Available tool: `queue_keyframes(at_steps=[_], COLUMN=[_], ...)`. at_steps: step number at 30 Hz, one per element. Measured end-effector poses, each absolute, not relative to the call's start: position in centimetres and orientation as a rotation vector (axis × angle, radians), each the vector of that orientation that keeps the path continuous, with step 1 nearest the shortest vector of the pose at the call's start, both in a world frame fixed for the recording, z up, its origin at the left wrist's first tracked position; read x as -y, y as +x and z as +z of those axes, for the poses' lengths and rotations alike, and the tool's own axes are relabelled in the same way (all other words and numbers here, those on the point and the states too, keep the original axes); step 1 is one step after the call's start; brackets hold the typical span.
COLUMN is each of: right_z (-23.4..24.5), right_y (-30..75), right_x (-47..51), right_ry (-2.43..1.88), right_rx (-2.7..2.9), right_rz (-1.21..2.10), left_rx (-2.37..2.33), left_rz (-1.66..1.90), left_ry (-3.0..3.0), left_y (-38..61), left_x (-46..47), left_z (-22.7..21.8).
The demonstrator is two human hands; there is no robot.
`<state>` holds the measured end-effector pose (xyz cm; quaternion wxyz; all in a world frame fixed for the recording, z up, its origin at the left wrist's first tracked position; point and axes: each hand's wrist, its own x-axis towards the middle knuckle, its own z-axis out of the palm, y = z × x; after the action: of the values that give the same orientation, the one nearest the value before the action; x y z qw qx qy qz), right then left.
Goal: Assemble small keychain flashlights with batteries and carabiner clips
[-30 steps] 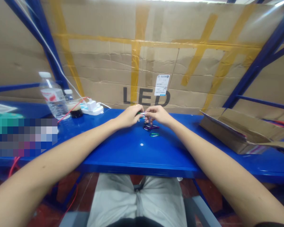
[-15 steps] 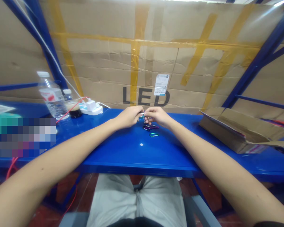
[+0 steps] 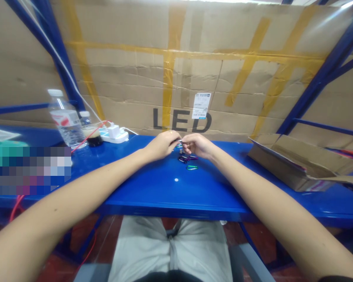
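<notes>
Both my hands meet over the far middle of the blue table. My left hand and my right hand are closed in pinches on one small shiny metal piece held between their fingertips; it is too small to name. Just below the hands, a purple clip and a second purple clip lie on the table. A green clip lies a little nearer to me.
A clear water bottle, a small dark bottle and a white power strip with a red cable stand at the back left. An open cardboard box lies at the right. A large taped carton marked LED forms the back wall.
My hands have stayed together at the same spot, with only slight finger movement on the small piece. The clips on the table have not moved.
</notes>
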<state>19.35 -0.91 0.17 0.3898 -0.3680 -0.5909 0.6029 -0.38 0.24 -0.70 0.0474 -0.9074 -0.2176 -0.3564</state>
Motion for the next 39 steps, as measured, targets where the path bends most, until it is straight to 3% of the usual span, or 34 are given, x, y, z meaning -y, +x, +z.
queue_keyframes(at_steps=[4, 9, 19, 31, 39], right_z=[0.4, 0.6, -0.1, 0.8, 1.1], right_y=[19.2, 19.3, 19.3, 19.6, 19.4], right_x=[0.8, 1.0, 0.6, 1.1, 1.2], right_ry=[-0.989, -0.893, -0.861, -0.851, -0.862], right_rx=[1.420, 1.484, 1.807, 1.751, 1.610], right_rz=[1.664, 1.585, 1.057, 1.168, 1.317], left_rx=[0.621, 0.678, 0.853, 0.898, 0.806], left_rz=[-1.103, -1.155, -1.122, -1.684, -1.531], left_ry=[-2.732, -2.724, -2.810, -2.897, -2.735], left_y=[-0.4, -0.4, -0.4, 0.4, 0.2], left_x=[-0.5, -0.3, 0.0, 0.1, 0.6], left_z=[-0.8, -0.5, 0.0, -0.3, -0.1])
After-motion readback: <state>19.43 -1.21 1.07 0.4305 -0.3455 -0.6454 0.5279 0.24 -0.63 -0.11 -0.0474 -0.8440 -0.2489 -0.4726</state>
